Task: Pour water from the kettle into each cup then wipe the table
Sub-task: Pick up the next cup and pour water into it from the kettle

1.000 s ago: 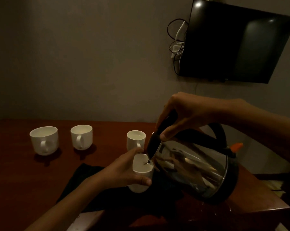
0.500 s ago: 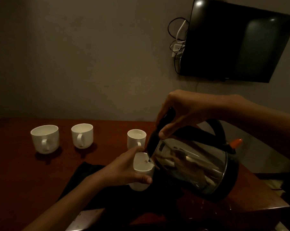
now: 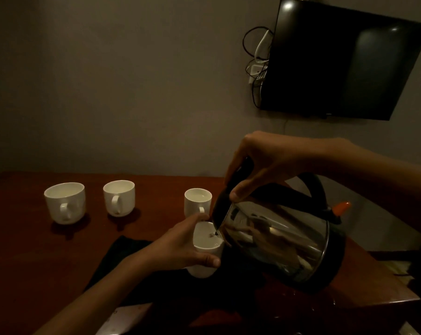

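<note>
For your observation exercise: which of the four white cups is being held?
The nearest cup, gripped by the left hand under the kettle spout; the others stand untouched.

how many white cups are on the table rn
4: two mugs at far left and left-centre, a smaller one by the kettle spout, one held in the left hand.

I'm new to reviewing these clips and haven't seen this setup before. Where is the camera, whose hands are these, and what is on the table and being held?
There is no machine here: a person wears one camera on the head, looking down at their own bare hands. The right hand tilts a steel kettle by its black handle, spout at a white cup that the left hand holds in its grip over a dark cloth. Three more white cups stand on the wooden table. A dark screen hangs on the wall.
</note>
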Motion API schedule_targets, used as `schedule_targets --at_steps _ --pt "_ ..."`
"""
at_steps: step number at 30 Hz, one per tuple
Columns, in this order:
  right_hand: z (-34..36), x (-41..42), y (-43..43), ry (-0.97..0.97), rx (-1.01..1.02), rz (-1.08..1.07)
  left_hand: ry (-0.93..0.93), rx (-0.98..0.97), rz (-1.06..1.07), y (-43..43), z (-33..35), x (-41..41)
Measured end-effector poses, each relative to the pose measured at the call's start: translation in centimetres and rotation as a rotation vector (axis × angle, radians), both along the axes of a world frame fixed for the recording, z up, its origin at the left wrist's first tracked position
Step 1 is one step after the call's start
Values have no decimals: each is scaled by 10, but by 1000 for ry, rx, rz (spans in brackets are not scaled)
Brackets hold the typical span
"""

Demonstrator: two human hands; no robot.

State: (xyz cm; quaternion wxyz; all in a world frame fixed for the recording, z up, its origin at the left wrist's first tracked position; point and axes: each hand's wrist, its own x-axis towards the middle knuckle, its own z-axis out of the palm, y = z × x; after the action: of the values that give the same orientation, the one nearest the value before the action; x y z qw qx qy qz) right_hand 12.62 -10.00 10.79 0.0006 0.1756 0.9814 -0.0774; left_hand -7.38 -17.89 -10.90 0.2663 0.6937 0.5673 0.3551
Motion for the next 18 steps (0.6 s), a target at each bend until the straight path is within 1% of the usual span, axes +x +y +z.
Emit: schedule_targets --at_steps 8,13,18 --pt "-10 19 7 71 17 8 -19 0 43 1 -5 -2" --pt "-23 37 8 175 13 -16 -1 31 67 0 -5 -1" --pt "-36 53 8 287 -56 -34 -2 28 95 0 -4 0"
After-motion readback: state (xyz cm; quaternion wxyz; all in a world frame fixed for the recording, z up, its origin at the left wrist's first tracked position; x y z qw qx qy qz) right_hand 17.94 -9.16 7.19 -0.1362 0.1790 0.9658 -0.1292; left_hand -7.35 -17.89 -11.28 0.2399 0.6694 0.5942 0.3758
